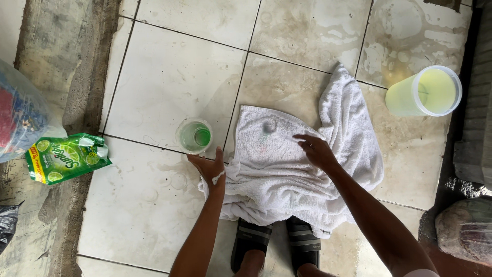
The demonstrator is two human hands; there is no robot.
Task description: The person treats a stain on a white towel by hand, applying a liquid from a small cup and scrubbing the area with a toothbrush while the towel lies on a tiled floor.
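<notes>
The white towel [287, 169] lies crumpled and partly spread on the wet tiled floor [164, 77], just in front of the person's sandalled feet [277, 243]. The right hand [316, 151] rests on top of it, fingers bent and pressing into the cloth rather than closing round it. The left hand [209, 169] sits at the towel's left edge, fingers loosely spread, gripping nothing firmly, a dab of white foam on the palm side.

To work the cloth well, it looks best to pin one side with the flat hand while the other rubs, keeping the marked patch uppermost and the folds from bunching.

Just beside the left hand stands a small clear cup of green liquid [195, 136], close enough to knock over. A green soap pouch [66, 156] lies well apart on the left, and a larger tub of yellowish liquid [425, 92] stands far right.
</notes>
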